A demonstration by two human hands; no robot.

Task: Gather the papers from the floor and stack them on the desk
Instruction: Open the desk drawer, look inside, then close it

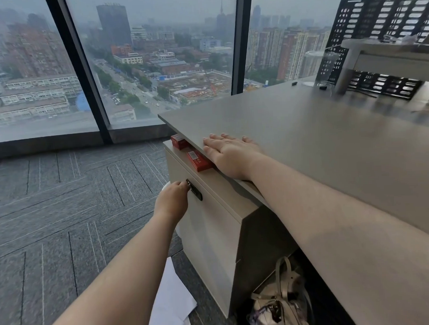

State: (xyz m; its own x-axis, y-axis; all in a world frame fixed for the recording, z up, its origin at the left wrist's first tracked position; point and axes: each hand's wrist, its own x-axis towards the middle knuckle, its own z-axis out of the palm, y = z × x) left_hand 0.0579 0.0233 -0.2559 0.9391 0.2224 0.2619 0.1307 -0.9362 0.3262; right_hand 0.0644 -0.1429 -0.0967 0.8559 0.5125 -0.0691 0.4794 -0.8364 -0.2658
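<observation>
We brace our flat, spread right hand on the grey bench while our left hand, its grip hidden, reaches down toward white papers on the carpeted floor.

This is looking like an office high up in a tower block. Floor-to-ceiling glass windows with dark metal frames are giving onto a hazy city of apartment blocks and a long road far below. A broad grey laminate table is standing beside the glass, sitting over a beige filing cabinet with a black lock handle. A black perforated metal screen is rising at the table's far edge behind a pale raised shelf. Grey carpet tiles with thin line patterns are covering the floor, and loose white paper sheets are lying on them by the cabinet.
</observation>
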